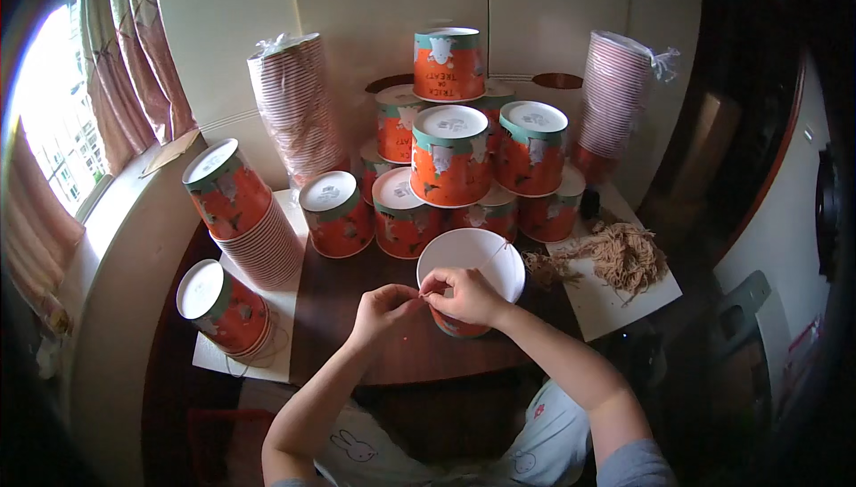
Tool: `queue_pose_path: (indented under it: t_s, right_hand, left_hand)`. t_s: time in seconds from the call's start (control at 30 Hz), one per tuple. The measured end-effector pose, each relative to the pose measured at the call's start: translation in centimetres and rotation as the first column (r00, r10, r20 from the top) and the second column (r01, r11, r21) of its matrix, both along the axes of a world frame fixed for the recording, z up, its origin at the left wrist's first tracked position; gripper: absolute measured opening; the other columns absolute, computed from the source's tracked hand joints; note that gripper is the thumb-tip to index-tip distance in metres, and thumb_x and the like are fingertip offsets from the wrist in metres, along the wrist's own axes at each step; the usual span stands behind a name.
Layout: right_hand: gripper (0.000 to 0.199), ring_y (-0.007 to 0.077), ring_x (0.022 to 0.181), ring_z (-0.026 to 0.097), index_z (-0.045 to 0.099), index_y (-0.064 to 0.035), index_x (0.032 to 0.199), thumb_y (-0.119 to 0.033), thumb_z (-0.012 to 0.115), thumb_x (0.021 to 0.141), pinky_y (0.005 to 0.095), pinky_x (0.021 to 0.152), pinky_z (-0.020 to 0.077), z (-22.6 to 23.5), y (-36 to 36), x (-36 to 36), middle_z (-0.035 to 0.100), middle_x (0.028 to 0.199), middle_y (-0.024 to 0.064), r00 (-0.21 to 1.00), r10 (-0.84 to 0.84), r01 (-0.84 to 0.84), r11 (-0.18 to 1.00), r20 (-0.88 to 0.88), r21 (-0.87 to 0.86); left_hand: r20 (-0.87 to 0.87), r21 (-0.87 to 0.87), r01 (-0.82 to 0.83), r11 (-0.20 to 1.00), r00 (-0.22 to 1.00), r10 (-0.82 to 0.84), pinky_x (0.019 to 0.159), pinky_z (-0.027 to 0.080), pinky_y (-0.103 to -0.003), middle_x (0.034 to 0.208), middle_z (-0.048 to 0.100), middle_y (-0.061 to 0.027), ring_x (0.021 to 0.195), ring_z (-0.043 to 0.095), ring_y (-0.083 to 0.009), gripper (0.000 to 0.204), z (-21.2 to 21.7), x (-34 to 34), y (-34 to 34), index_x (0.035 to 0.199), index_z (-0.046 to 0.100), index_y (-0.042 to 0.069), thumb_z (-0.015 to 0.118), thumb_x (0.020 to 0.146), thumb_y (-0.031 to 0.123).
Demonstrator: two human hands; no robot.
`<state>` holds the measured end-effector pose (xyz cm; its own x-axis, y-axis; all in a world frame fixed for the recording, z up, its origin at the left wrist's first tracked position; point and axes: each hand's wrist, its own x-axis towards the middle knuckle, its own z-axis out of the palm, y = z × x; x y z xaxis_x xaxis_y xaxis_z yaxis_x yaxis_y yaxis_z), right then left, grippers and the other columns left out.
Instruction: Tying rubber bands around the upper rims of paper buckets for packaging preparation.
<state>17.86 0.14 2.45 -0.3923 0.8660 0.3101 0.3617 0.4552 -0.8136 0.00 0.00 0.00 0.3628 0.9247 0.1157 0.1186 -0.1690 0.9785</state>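
Fine twine (pixel 494 256) was pinched by left hand (pixel 390 307) and right hand (pixel 467 294), fingertips together | smooth round bucket (pixel 462 251) was set toward five o'clock | tangled fibrous cord (pixel 629 260) was heaped at three o'clock

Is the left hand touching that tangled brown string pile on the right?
Apart. The head view shows the left hand well short of the brown string pile, with the right hand and white-lined bucket between.
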Motion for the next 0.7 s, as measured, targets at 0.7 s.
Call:
queue_pose_path:
  t_s: [0.7]
  right_hand:
    - [0.01,0.0122,0.067,0.058,0.058,-0.0012,0.081,-0.004,0.057,0.071,0.0257,0.064,0.047,0.2,-0.6,-0.2,0.061,0.072,0.0069,0.998,-0.05,0.047,0.995,0.032,0.091]
  left_hand:
    - [0.212,0.128,-0.005,0.992,0.977,-0.022,0.053,0.045,-0.02,0.08,0.057,-0.0031,0.07,0.054,-0.0074,0.012,-1.3,-0.1,0.2,0.086,0.052,0.003,0.06,0.078,0.008]
